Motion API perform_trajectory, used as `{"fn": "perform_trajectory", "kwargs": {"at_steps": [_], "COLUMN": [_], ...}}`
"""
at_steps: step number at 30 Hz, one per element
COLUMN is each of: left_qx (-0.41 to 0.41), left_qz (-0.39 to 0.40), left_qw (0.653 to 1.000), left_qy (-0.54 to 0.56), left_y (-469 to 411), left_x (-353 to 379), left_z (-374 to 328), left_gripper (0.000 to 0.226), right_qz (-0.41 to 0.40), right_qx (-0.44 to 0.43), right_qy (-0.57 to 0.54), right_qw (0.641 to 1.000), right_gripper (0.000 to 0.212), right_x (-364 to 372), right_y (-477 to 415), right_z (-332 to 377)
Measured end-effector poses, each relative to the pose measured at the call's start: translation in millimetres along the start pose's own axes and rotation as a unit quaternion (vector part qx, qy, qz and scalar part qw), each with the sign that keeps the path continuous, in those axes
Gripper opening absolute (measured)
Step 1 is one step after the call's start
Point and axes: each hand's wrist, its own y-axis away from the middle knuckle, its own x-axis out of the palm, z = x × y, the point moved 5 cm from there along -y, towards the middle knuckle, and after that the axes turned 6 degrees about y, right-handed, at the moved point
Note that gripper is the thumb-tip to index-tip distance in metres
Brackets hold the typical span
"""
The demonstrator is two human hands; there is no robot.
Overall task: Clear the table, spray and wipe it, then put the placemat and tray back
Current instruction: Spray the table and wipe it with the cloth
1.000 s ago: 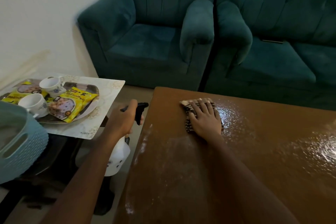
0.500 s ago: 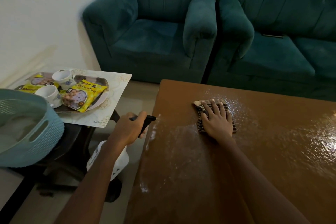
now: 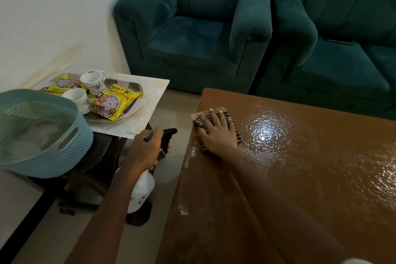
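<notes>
Left of frame: tray on placemat, off the surface.
Centre: our left hand, fingers clamped on spray bottle.
Right: our right hand, fingers spread flat, has slid cloth to the surface's left edge; we judge wiping unfinished.

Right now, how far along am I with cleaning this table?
Cleared: tray and placemat sit on the side table. Sprayed: droplets glisten on the table. In hand: your right hand presses the cloth at its far left corner; left hand grips the spray bottle. Left: wipe the wet area, return placemat and tray.
</notes>
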Motion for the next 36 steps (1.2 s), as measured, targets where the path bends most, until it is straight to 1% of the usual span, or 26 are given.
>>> {"fn": "perform_trajectory", "kwargs": {"at_steps": [3, 5, 7, 9, 12, 14, 19, 23, 27, 30, 33, 36], "left_qx": [0.005, 0.005, 0.007, 0.003, 0.011, 0.021, 0.023, 0.005, -0.003, -0.020, -0.038, -0.035], "left_qz": [0.011, 0.017, 0.023, 0.023, 0.049, 0.056, 0.029, 0.014, 0.006, -0.015, 0.004, 0.000], "left_qw": [1.000, 1.000, 1.000, 1.000, 0.998, 0.998, 0.998, 0.999, 0.999, 0.999, 0.999, 0.999], "left_qy": [0.005, 0.012, 0.003, -0.017, -0.021, -0.023, -0.049, -0.052, -0.039, -0.026, -0.025, -0.012], "left_y": [-6.1, -8.9, -9.4, -9.0, -6.7, -3.1, 19.9, 47.1, 79.5, 100.6, 105.6, 108.2], "left_x": [-1.0, 1.2, 6.5, 12.5, 22.9, 27.3, 30.8, 27.2, 23.7, 23.1, 20.6, 10.0], "left_z": [5.3, 4.1, 0.9, -1.9, -6.8, -6.9, -12.0, 0.8, 17.1, 28.7, 50.6, 68.2], "left_gripper": [0.052, 0.052, 0.051, 0.050, 0.052, 0.053, 0.054, 0.055, 0.050, 0.050, 0.052, 0.055], "right_qz": [-0.009, -0.009, -0.013, -0.022, -0.030, -0.023, -0.015, -0.015, -0.015, -0.008, -0.008, -0.009], "right_qx": [-0.102, -0.126, -0.100, -0.028, 0.094, 0.122, 0.082, 0.073, 0.061, 0.061, 0.067, 0.074], "right_qy": [0.013, 0.015, 0.016, 0.017, 0.015, 0.010, 0.013, 0.003, 0.000, -0.004, -0.008, -0.009], "right_qw": [0.995, 0.992, 0.995, 0.999, 0.995, 0.992, 0.996, 0.997, 0.998, 0.998, 0.998, 0.997], "right_gripper": [0.055, 0.058, 0.063, 0.066, 0.061, 0.058, 0.057, 0.057, 0.056, 0.056, 0.056, 0.056], "right_x": [9.1, 10.8, 8.3, 4.0, -3.7, -2.6, 5.8, 9.7, 8.2, 6.9, 6.3, 6.0], "right_y": [38.7, 64.2, 78.6, 78.4, 65.2, 63.0, 106.0, 132.6, 137.5, 140.2, 139.1, 140.0], "right_z": [21.9, 9.6, -18.8, -59.0, -109.1, -118.3, -119.0, -125.4, -128.0, -126.8, -125.3, -124.3]}}
